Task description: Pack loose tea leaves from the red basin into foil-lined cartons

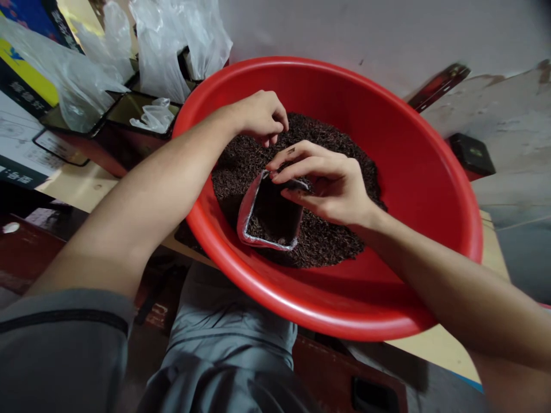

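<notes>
A big red basin [430, 189] holds a heap of dark, dry, thin shreds that look like tea leaves [327, 241]. A small box with a clear plastic lining [246, 221] sits tilted in the heap near the basin's front left, with some dark leaves inside. Over the far side of the heap, my left hand [264, 117] is closed with curled fingers; what they hold, if anything, is hidden. My right hand [329, 178] is above the box, fingers and thumb apart, fingertips at its far rim. Dark specks stick to its fingers.
Left of the basin stand several dark square tins [124, 123] with plastic bags [159, 51] in them, beside printed cartons [21, 126]. The basin rests on a pale wooden board [451, 350] against a wall [344, 34]. A dark block [471, 155] stands behind its right rim.
</notes>
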The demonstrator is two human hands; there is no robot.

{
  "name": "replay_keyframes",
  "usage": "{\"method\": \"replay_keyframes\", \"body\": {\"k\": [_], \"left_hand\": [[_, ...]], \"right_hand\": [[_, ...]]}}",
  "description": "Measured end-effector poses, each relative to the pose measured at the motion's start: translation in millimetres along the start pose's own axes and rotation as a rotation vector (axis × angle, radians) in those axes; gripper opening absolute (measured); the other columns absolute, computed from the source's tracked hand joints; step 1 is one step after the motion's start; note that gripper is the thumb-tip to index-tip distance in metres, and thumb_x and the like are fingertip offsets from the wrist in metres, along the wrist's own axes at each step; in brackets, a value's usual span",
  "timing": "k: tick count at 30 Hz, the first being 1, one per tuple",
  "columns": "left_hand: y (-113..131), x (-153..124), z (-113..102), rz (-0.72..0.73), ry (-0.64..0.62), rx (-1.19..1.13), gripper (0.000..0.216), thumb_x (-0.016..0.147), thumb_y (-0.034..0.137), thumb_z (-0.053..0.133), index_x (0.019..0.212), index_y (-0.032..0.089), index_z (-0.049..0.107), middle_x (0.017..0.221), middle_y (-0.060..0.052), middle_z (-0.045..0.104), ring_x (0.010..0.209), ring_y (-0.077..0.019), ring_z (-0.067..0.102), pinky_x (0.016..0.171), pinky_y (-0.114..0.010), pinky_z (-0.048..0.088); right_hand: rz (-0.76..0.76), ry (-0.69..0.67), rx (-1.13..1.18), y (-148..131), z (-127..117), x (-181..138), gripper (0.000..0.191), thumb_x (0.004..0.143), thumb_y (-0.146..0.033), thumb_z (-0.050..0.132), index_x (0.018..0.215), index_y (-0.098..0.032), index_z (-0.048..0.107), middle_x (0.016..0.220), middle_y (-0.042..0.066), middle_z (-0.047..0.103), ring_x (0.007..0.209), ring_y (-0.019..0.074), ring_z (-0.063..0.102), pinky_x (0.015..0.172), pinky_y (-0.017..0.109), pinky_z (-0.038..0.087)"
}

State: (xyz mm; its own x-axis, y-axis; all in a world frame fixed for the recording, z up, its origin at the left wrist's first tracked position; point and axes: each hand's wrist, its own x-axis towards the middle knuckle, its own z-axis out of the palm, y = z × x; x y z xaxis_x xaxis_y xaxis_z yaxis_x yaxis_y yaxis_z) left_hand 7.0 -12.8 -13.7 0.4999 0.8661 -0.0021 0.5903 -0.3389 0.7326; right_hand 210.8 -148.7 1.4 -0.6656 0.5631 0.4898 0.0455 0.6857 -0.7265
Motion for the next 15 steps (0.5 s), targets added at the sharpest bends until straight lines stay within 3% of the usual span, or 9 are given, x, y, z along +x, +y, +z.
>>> {"method": "replay_keyframes", "body": {"k": [4, 6, 8, 9, 12, 13, 15], "left_hand": [[6.0, -4.6, 2.5, -0.060, 0.004, 0.017, 0.030, 0.082, 0.024, 0.067, 0.106, 0.023, 0.084, 0.084, -0.002, 0.078, 0.100, -0.0258, 0.074, 0.087, -0.036, 0.059], [10.8, -7.7, 3.7, -0.089, 0.008, 0.019, 0.029, 0.085, 0.026, 0.068, 0.109, 0.022, 0.083, 0.085, -0.004, 0.079, 0.099, -0.0264, 0.074, 0.088, -0.039, 0.059], [15.7, -10.4, 3.9, -0.107, 0.006, 0.027, 0.029, 0.087, 0.027, 0.068, 0.111, 0.020, 0.082, 0.085, -0.006, 0.079, 0.097, -0.0267, 0.075, 0.087, -0.041, 0.060], [17.7, -11.3, 3.6, -0.112, 0.005, 0.033, 0.029, 0.087, 0.027, 0.068, 0.111, 0.020, 0.082, 0.085, -0.007, 0.079, 0.096, -0.0268, 0.076, 0.087, -0.041, 0.060], [20.2, -11.8, 2.2, -0.120, 0.012, 0.046, 0.029, 0.087, 0.028, 0.069, 0.112, 0.019, 0.082, 0.084, -0.008, 0.078, 0.092, -0.0266, 0.077, 0.085, -0.040, 0.061], [20.0, -11.4, 1.7, -0.118, 0.013, 0.047, 0.030, 0.087, 0.028, 0.069, 0.112, 0.019, 0.082, 0.084, -0.009, 0.078, 0.091, -0.0265, 0.078, 0.085, -0.040, 0.061], [18.5, -10.4, 1.3, -0.111, 0.005, 0.050, 0.031, 0.087, 0.028, 0.069, 0.114, 0.019, 0.082, 0.084, -0.009, 0.078, 0.090, -0.0264, 0.078, 0.085, -0.041, 0.062]], "right_hand": [[0.059, 0.135, -0.161, 5.9, -18.6, -2.1, 0.009, 0.084, -0.032, 0.080, 0.093, -0.030, 0.080, 0.107, 0.005, 0.074, 0.105, 0.0259, 0.071, 0.099, 0.048, 0.059], [0.126, 0.249, -0.304, 26.7, -36.6, -6.9, 0.015, 0.085, -0.035, 0.081, 0.099, -0.031, 0.079, 0.115, 0.006, 0.073, 0.109, 0.0267, 0.070, 0.099, 0.047, 0.060], [0.234, 0.313, -0.481, 57.1, -56.1, -15.6, 0.033, 0.083, -0.043, 0.083, 0.113, -0.032, 0.077, 0.128, 0.008, 0.069, 0.119, 0.0291, 0.066, 0.109, 0.050, 0.055], [0.317, 0.303, -0.576, 73.2, -64.6, -21.1, 0.047, 0.078, -0.048, 0.087, 0.121, -0.031, 0.076, 0.137, 0.010, 0.065, 0.128, 0.0318, 0.062, 0.116, 0.052, 0.049], [0.705, 0.137, -0.745, 111.8, -78.7, -38.1, 0.094, 0.072, -0.064, 0.087, 0.152, -0.025, 0.057, 0.169, 0.016, 0.032, 0.158, 0.0480, 0.026, 0.127, 0.068, 0.029], [0.795, 0.088, -0.770, 119.2, -79.5, -42.1, 0.100, 0.073, -0.068, 0.084, 0.157, -0.023, 0.052, 0.173, 0.017, 0.024, 0.160, 0.0510, 0.018, 0.127, 0.071, 0.026], [0.855, 0.034, -0.815, 125.4, -77.4, -45.9, 0.097, 0.077, -0.072, 0.078, 0.157, -0.022, 0.051, 0.172, 0.019, 0.024, 0.159, 0.0525, 0.019, 0.126, 0.072, 0.026]]}}
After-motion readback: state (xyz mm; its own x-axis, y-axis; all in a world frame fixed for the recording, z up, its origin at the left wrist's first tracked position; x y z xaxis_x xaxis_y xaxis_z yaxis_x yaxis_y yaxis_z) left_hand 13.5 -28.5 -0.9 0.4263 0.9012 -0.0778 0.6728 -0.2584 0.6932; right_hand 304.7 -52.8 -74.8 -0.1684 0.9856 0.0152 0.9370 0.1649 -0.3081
